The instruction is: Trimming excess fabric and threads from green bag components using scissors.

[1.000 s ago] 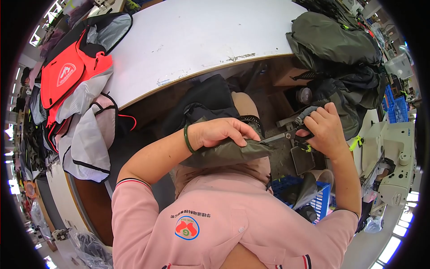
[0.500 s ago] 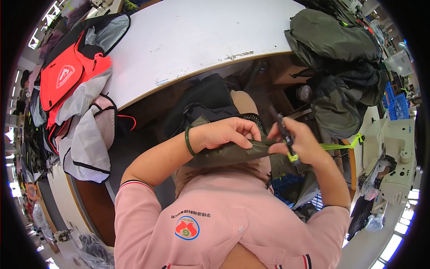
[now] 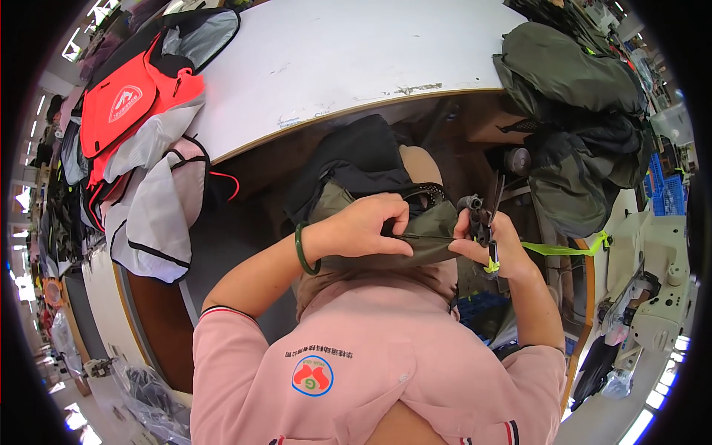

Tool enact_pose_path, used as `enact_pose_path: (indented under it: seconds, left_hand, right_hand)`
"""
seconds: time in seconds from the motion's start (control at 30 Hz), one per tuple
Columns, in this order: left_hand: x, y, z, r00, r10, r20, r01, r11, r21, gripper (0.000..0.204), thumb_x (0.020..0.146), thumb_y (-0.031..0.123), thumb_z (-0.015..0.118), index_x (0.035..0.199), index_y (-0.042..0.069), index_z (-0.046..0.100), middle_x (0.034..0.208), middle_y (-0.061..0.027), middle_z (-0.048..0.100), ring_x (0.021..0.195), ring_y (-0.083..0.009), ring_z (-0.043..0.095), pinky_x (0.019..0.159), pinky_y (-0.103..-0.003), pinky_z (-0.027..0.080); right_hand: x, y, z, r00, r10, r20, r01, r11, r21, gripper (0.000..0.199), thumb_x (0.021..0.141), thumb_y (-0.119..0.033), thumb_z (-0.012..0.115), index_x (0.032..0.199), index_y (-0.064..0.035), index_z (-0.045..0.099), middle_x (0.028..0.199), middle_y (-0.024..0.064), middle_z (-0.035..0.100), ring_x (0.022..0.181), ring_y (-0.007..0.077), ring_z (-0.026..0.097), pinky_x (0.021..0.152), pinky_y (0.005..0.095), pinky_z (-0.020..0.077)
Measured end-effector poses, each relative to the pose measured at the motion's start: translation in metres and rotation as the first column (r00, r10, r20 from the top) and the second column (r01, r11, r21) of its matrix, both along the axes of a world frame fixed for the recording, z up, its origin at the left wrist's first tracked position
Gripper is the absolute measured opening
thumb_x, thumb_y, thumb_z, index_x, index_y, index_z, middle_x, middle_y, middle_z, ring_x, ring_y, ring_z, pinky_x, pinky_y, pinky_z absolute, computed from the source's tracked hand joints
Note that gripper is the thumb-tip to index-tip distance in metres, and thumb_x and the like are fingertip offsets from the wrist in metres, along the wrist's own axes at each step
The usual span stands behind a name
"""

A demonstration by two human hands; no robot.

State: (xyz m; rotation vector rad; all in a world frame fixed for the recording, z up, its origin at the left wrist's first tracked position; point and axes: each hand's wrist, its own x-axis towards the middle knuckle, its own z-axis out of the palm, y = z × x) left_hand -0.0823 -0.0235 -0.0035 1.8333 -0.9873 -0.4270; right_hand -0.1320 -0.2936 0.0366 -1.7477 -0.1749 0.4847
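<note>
An olive-green fabric piece [image 3: 434,222], which looks like part of a bag, lies across my lap. My left hand [image 3: 360,226], with a green bangle on the wrist, pinches its edge between thumb and fingers. Beside it, my right hand [image 3: 506,241] is closed around dark thread snips [image 3: 483,221] whose blades point away from me. The thumb and forefinger of that hand also grip the fabric's edge, so a seam stretches between both hands. A yellow-green strap [image 3: 560,249] runs from near my right wrist to the right.
Ahead stands a white table [image 3: 356,52] with a worn front edge. A red and grey bag [image 3: 122,111] hangs over its left end. Olive-green bags [image 3: 571,74] are heaped at the right, above a sewing machine [image 3: 660,282]. Blue crates [image 3: 664,185] stand farther right.
The snips have swung more upright in my right hand, and their blades now show. My hands have drawn slightly apart along the fabric edge. The whole view has shifted a little.
</note>
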Motion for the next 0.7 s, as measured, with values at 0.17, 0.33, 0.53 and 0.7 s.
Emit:
enact_pose_path:
  seconds: [0.17, 0.33, 0.53, 0.7]
  left_hand:
    - [-0.01, -0.002, 0.003, 0.946, 0.053, -0.321, -0.046, 0.999, 0.03, 0.026, 0.081, 0.015, 0.077, 0.081, 0.006, 0.053, 0.07, 0.003, 0.049, 0.066, -0.0075, 0.043, 0.059, -0.024, 0.039]
    - [-0.004, -0.001, -0.01, 0.873, -0.04, -0.486, 0.005, 0.997, -0.073, 0.022, 0.08, 0.012, 0.076, 0.082, 0.005, 0.055, 0.072, 0.0038, 0.052, 0.066, -0.0056, 0.044, 0.059, -0.024, 0.039]
    - [0.0, -0.004, -0.004, 0.815, -0.065, -0.576, 0.019, 0.996, -0.086, 0.02, 0.079, 0.009, 0.075, 0.083, 0.003, 0.057, 0.071, 0.0029, 0.053, 0.065, -0.0055, 0.047, 0.058, -0.024, 0.039]
    - [-0.002, -0.006, -0.005, 0.85, -0.063, -0.523, 0.024, 0.997, -0.079, 0.02, 0.081, 0.011, 0.075, 0.084, 0.006, 0.056, 0.071, 0.005, 0.055, 0.065, -0.0036, 0.048, 0.059, -0.022, 0.04]
  right_hand:
    - [-0.006, 0.0, -0.003, 0.998, 0.001, 0.061, 0.002, 0.999, -0.051, 0.023, 0.076, -0.003, 0.078, 0.088, -0.0035, 0.059, 0.079, -0.0014, 0.059, 0.072, 0.0053, 0.054, 0.065, 0.0216, 0.0438]
    - [0.001, -0.008, 0.025, 0.916, 0.258, 0.306, -0.069, 0.855, -0.514, 0.039, 0.067, -0.022, 0.087, 0.086, -0.0045, 0.058, 0.074, 0.0037, 0.058, 0.071, 0.017, 0.057, 0.068, 0.0306, 0.0428]
    - [0.008, -0.02, 0.042, 0.639, 0.584, 0.501, 0.128, 0.561, -0.818, 0.049, 0.057, -0.036, 0.086, 0.083, -0.0072, 0.057, 0.076, 0.0073, 0.058, 0.076, 0.0269, 0.058, 0.07, 0.0382, 0.0388]
    - [0.014, -0.015, 0.047, 0.636, 0.617, 0.464, 0.099, 0.531, -0.841, 0.039, 0.061, -0.031, 0.083, 0.081, -0.0075, 0.058, 0.073, 0.0084, 0.059, 0.074, 0.0274, 0.059, 0.07, 0.0381, 0.0392]
